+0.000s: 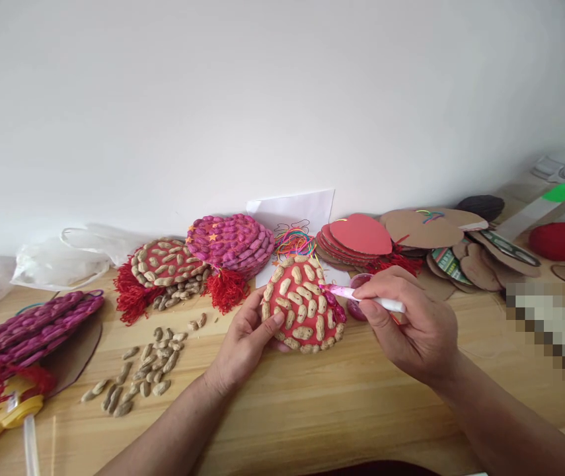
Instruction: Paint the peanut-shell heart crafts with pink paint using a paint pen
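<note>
My left hand (246, 337) grips the lower left edge of a red cardboard piece covered with peanuts (302, 305), thumb on its front. The piece is tilted up above the table. A few peanuts on its right edge are coloured magenta. In my right hand (408, 327) is a white marker (386, 303) with a magenta-stained front end, held like a pen. Its tip meets or nearly meets the peanuts at the upper right edge. Behind it stands a small cup of dark pink paint (359, 309), partly hidden by my right hand.
Loose peanuts (148, 367) lie at left. Peanut-covered pieces (230, 241) with red tassels (226, 289) are stacked behind. Red cardboard hearts (361, 235), brown cardboard cutouts (423, 230) and red yarn (564, 241) stand to the right. A yellow glue gun (2, 420) lies front left.
</note>
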The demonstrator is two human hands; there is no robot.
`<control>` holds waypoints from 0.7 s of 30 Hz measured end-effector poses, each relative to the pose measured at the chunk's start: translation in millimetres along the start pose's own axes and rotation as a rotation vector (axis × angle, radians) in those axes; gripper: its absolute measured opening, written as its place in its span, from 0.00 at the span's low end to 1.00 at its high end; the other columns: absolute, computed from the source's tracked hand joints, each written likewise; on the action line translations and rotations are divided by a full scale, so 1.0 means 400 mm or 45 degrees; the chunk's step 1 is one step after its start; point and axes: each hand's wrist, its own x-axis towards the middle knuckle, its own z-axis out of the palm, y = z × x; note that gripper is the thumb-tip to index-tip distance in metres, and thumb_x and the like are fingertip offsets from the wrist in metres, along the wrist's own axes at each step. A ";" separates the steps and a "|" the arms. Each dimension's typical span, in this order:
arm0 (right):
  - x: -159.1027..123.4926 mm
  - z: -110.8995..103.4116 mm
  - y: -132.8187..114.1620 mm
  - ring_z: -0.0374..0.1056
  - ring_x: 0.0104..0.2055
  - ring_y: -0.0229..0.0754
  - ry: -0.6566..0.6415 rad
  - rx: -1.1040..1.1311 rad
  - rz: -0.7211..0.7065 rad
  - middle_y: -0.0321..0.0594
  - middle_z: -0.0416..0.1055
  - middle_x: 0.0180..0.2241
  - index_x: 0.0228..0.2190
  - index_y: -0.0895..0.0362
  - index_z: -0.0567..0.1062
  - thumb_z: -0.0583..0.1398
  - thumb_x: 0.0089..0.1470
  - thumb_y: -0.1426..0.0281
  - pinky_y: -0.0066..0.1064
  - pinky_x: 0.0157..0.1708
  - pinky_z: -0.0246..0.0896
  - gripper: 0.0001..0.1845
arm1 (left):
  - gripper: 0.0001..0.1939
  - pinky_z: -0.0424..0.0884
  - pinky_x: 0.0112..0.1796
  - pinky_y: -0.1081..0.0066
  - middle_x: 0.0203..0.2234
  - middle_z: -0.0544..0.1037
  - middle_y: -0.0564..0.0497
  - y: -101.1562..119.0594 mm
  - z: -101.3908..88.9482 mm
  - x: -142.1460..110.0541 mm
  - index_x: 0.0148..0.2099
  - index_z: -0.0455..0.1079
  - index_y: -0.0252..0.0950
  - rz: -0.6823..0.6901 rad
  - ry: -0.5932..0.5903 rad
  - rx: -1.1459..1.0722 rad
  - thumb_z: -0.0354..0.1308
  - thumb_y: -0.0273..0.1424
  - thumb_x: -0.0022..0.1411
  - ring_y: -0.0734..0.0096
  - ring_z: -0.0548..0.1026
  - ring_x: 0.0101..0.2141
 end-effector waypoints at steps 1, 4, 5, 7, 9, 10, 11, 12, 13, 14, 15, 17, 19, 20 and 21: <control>0.001 0.000 0.000 0.72 0.37 0.43 0.000 0.000 0.000 0.39 0.76 0.33 0.39 0.54 0.75 0.61 0.60 0.77 0.34 0.37 0.68 0.07 | 0.31 0.80 0.27 0.69 0.46 0.81 0.44 0.000 0.000 0.001 0.63 0.68 0.42 0.004 0.006 -0.004 0.70 0.40 0.59 0.62 0.81 0.34; 0.004 0.000 0.000 0.72 0.36 0.42 0.001 -0.005 -0.002 0.38 0.77 0.33 0.39 0.53 0.75 0.61 0.59 0.76 0.34 0.36 0.67 0.07 | 0.31 0.80 0.27 0.70 0.45 0.81 0.44 0.000 0.002 0.001 0.62 0.68 0.41 0.029 0.036 -0.016 0.70 0.39 0.59 0.64 0.80 0.33; 0.004 0.000 -0.001 0.73 0.36 0.42 0.003 -0.006 -0.003 0.38 0.77 0.32 0.39 0.53 0.75 0.61 0.59 0.76 0.34 0.36 0.68 0.07 | 0.30 0.80 0.26 0.70 0.44 0.81 0.45 0.000 0.003 0.002 0.61 0.68 0.41 0.035 0.045 -0.020 0.70 0.39 0.59 0.65 0.80 0.33; 0.004 -0.001 -0.001 0.73 0.35 0.43 0.007 -0.003 0.000 0.38 0.77 0.32 0.39 0.53 0.76 0.62 0.59 0.76 0.34 0.35 0.68 0.07 | 0.29 0.81 0.26 0.70 0.42 0.81 0.46 0.001 0.003 0.002 0.60 0.69 0.40 0.044 0.059 -0.028 0.70 0.38 0.59 0.65 0.79 0.33; 0.004 -0.002 -0.002 0.73 0.36 0.43 0.006 0.002 0.009 0.38 0.77 0.32 0.39 0.53 0.76 0.62 0.59 0.75 0.35 0.35 0.68 0.07 | 0.29 0.81 0.26 0.70 0.41 0.80 0.47 0.003 0.004 0.003 0.59 0.69 0.40 0.048 0.072 -0.030 0.70 0.38 0.59 0.66 0.79 0.32; 0.003 -0.002 -0.003 0.73 0.36 0.43 0.005 0.003 0.011 0.38 0.77 0.32 0.39 0.53 0.76 0.62 0.59 0.75 0.35 0.36 0.68 0.07 | 0.29 0.81 0.26 0.70 0.41 0.80 0.47 0.004 0.005 0.004 0.59 0.69 0.39 0.050 0.078 -0.030 0.71 0.38 0.59 0.66 0.79 0.32; 0.003 -0.003 -0.003 0.73 0.36 0.43 0.003 0.005 0.012 0.38 0.77 0.32 0.39 0.53 0.76 0.62 0.59 0.75 0.35 0.36 0.68 0.07 | 0.29 0.81 0.26 0.70 0.40 0.80 0.47 0.005 0.005 0.004 0.59 0.69 0.38 0.051 0.083 -0.030 0.71 0.38 0.59 0.67 0.78 0.31; 0.002 -0.004 -0.003 0.73 0.36 0.43 0.003 0.007 0.011 0.38 0.77 0.32 0.39 0.53 0.76 0.62 0.59 0.75 0.35 0.36 0.68 0.07 | 0.28 0.81 0.26 0.70 0.39 0.79 0.48 0.006 0.005 0.005 0.59 0.69 0.38 0.052 0.088 -0.030 0.71 0.38 0.59 0.68 0.78 0.31; 0.002 -0.004 -0.003 0.73 0.36 0.43 0.003 0.010 0.007 0.38 0.77 0.32 0.39 0.53 0.76 0.62 0.59 0.76 0.35 0.36 0.68 0.07 | 0.28 0.81 0.26 0.70 0.39 0.79 0.48 0.007 0.005 0.005 0.59 0.68 0.38 0.053 0.090 -0.032 0.71 0.38 0.59 0.68 0.78 0.30; 0.001 -0.005 -0.003 0.72 0.36 0.43 0.005 0.016 0.005 0.38 0.77 0.32 0.40 0.53 0.76 0.61 0.59 0.76 0.35 0.36 0.68 0.08 | 0.28 0.81 0.26 0.70 0.38 0.79 0.49 0.007 0.005 0.006 0.59 0.68 0.37 0.053 0.089 -0.035 0.71 0.37 0.59 0.69 0.78 0.31; 0.001 -0.005 -0.003 0.72 0.36 0.43 0.010 0.024 0.002 0.38 0.76 0.32 0.40 0.53 0.76 0.61 0.59 0.76 0.35 0.36 0.68 0.08 | 0.28 0.82 0.26 0.69 0.38 0.78 0.49 0.007 0.004 0.006 0.59 0.68 0.37 0.053 0.087 -0.040 0.71 0.37 0.59 0.69 0.78 0.31; -0.001 -0.006 -0.002 0.72 0.35 0.43 0.030 0.043 0.003 0.38 0.76 0.32 0.39 0.53 0.76 0.61 0.59 0.77 0.36 0.36 0.68 0.08 | 0.29 0.82 0.27 0.69 0.39 0.79 0.48 0.006 0.003 0.007 0.60 0.68 0.38 0.057 0.079 -0.051 0.71 0.37 0.59 0.68 0.78 0.31; -0.004 -0.006 -0.001 0.72 0.35 0.43 0.059 0.056 -0.006 0.38 0.76 0.33 0.40 0.53 0.76 0.62 0.58 0.77 0.36 0.36 0.68 0.09 | 0.30 0.82 0.27 0.70 0.41 0.80 0.47 0.003 0.000 0.009 0.61 0.67 0.39 0.072 0.066 -0.068 0.71 0.37 0.60 0.68 0.79 0.32; -0.005 -0.007 0.001 0.71 0.35 0.43 0.075 0.059 -0.014 0.39 0.75 0.33 0.40 0.54 0.76 0.61 0.57 0.78 0.36 0.36 0.67 0.10 | 0.30 0.82 0.28 0.69 0.42 0.80 0.47 0.001 -0.001 0.010 0.61 0.67 0.39 0.083 0.057 -0.077 0.71 0.37 0.60 0.67 0.79 0.32; -0.007 -0.008 0.002 0.71 0.36 0.43 0.087 0.062 -0.021 0.39 0.75 0.33 0.41 0.54 0.75 0.61 0.57 0.79 0.37 0.36 0.67 0.11 | 0.30 0.82 0.28 0.69 0.42 0.80 0.46 -0.001 -0.002 0.011 0.61 0.67 0.39 0.094 0.048 -0.088 0.71 0.37 0.60 0.67 0.79 0.32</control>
